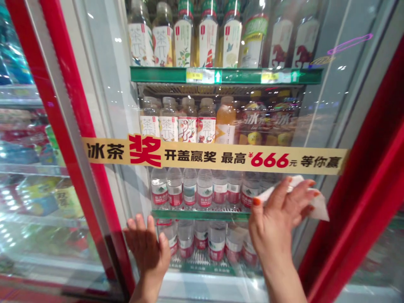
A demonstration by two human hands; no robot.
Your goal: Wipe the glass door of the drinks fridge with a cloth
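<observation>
A white cloth or tissue (319, 207) lies under the fingers of my right hand (279, 210), which presses it to the glass door (328, 105) just below a yellow banner (202, 156). The cloth sticks out on both sides of the fingers. Lower on the left, my left hand (148, 246) is raised near the glass with its fingers stretched up and nothing in it. Part of the bottles behind is hidden by both hands.
Behind the glass, bottled drinks (208, 40) stand on green-edged shelves (170, 75), with water bottles (205, 193) lower down. A red door frame (353, 210) runs along the right. Another red-framed cooler (34, 189) with packaged goods is at the left.
</observation>
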